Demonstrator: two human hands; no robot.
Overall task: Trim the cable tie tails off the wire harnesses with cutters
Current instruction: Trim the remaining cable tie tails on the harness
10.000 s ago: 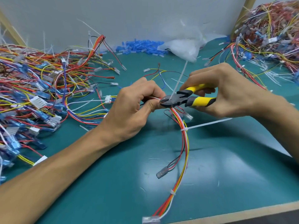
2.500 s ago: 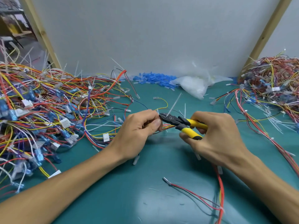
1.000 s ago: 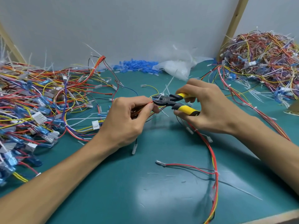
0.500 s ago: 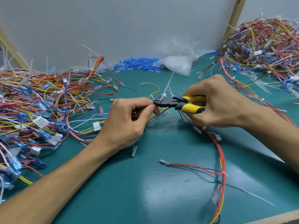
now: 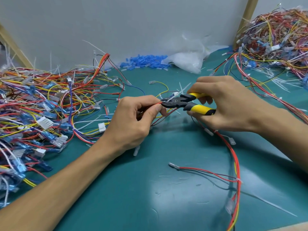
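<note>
Bright overhead light leaves glare on the mat (image 5: 166,194), wide-angle edges bowed.

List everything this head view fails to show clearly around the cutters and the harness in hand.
- Head view: whether the yellow-handled black cutters have bitten the white cable tie tail; too small, blurred.
- Red-and-yellow wire harness inside the left hand: hidden by curled fingers.
- Upper cutter handle's end: covered by the right hand.
- Harness's lower end: blurred, cut off by the bottom edge.
- Tangled multicoloured harness pile, left: cut off by the left edge.
</note>
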